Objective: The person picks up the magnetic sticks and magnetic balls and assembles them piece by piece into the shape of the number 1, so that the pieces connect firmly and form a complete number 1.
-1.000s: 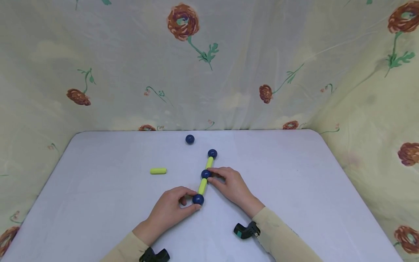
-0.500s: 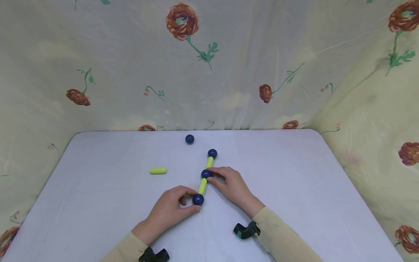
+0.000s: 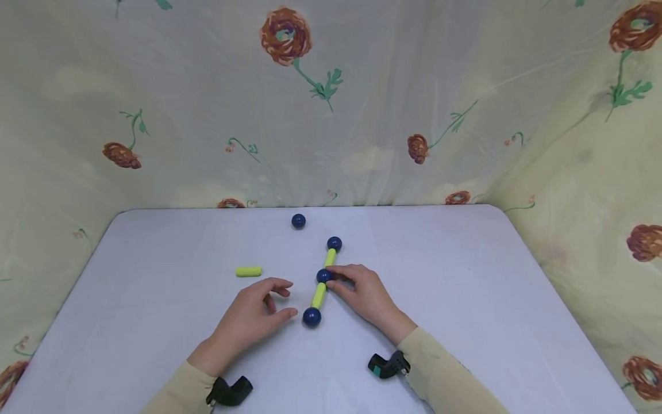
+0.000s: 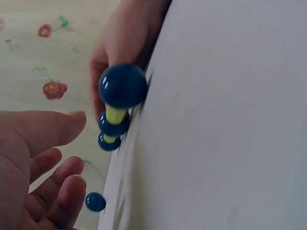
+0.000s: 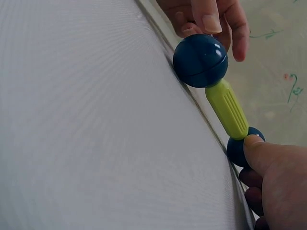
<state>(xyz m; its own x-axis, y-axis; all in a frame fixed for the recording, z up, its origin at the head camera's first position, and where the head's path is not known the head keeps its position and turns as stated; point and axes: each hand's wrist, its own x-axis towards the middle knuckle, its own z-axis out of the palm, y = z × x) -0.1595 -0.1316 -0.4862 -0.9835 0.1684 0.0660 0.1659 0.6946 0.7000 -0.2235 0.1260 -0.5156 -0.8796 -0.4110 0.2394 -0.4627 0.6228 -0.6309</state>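
Three dark blue balls and two lime-green rods form a straight chain on the table. Its near ball (image 3: pixel 312 317) lies closest to me, its middle ball (image 3: pixel 323 276) between the near rod (image 3: pixel 318 295) and the far rod (image 3: pixel 330 258), and its far ball (image 3: pixel 334 244) at the other end. My right hand (image 3: pixel 368 294) pinches the middle ball between thumb and fingertips. Left of the near ball, my left hand (image 3: pixel 248 313) is apart from the chain, thumb and fingers spread with nothing between them. In the right wrist view, the near rod (image 5: pixel 227 109) shows ridged sides.
A loose lime-green rod (image 3: pixel 249 271) lies left of the chain, just beyond my left hand. Another blue ball (image 3: pixel 298 221) sits near the back edge of the white table (image 3: pixel 439 247). Flowered cloth (image 3: pixel 362 115) hangs behind the table and along its sides.
My left hand has let go of the near ball and moved off to the left, its fingers spreading. The right hand keeps its pinch on the middle ball, and the chain stays put.
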